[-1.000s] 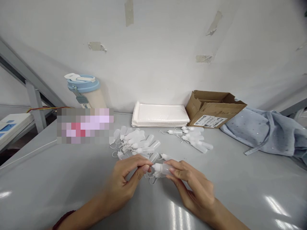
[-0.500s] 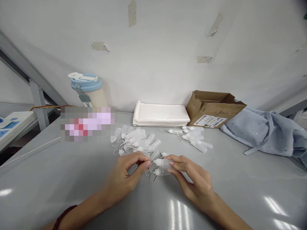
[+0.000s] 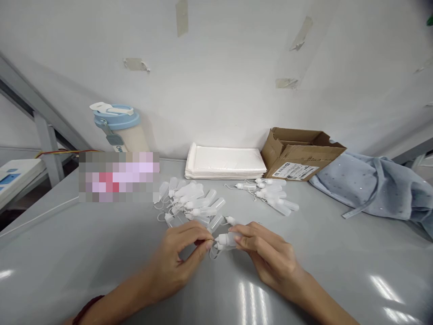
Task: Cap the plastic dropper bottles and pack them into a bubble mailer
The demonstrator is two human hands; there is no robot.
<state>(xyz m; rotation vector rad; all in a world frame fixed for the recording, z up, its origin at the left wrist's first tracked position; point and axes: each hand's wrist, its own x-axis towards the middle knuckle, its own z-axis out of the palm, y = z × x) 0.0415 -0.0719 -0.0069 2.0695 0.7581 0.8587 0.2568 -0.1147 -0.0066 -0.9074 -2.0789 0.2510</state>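
My right hand (image 3: 270, 253) is closed round a small translucent squeeze bottle (image 3: 226, 239), its white nozzle turned to the left. Right at the nozzle's tip, my left hand (image 3: 187, 253) pinches thumb and forefinger together; what is between them is hidden. Another such bottle (image 3: 221, 247) lies just below the held one, partly covered. Beyond my left hand is a loose heap of small squeeze bottles (image 3: 192, 198) with looped cap straps. A smaller group of bottles (image 3: 274, 194) lies farther off to the right.
A stack of white padded envelopes (image 3: 226, 160) and an opened cardboard box (image 3: 301, 155) stand against the wall. Blue-grey cloth (image 3: 368, 185) lies at right. On the left are a tumbler (image 3: 122, 126), a pixelated item (image 3: 118, 176) and a white cable (image 3: 40, 214) on the grey table (image 3: 111, 239).
Both hands have come slightly toward me with the held bottle, which now overlaps the bottle below it. The left fingers stay pinched at the nozzle tip. The view has shifted slightly.
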